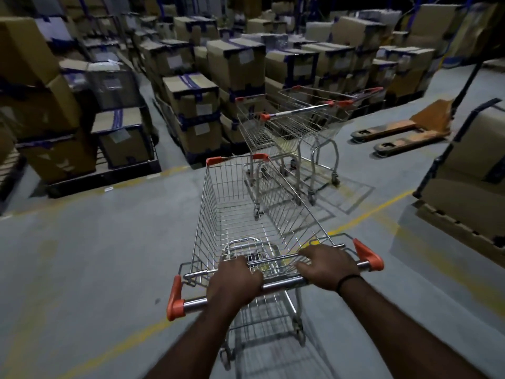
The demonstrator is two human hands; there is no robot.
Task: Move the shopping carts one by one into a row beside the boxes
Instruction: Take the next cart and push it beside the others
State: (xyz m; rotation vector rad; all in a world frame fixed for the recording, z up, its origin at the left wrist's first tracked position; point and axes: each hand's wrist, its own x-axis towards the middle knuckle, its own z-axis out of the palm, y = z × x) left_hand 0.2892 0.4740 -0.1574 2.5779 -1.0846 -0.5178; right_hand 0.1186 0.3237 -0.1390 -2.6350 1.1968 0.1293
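Left hand (pixel 235 280) and right hand (pixel 328 266) grip the cart (pixel 232 203) by its handle.
Parked carts (pixel 295 124) at 1 o'clock, beside boxes (pixel 191 105); bare floor (pixel 95 255) at 9.

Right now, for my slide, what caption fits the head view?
Left hand and right hand hold a shopping cart aimed at two parked carts beside stacked boxes.

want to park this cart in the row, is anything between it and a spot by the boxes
The two parked carts stand right ahead of the pushed cart, near its front. The floor on their right, before the pallet jack, shows nothing in the way.
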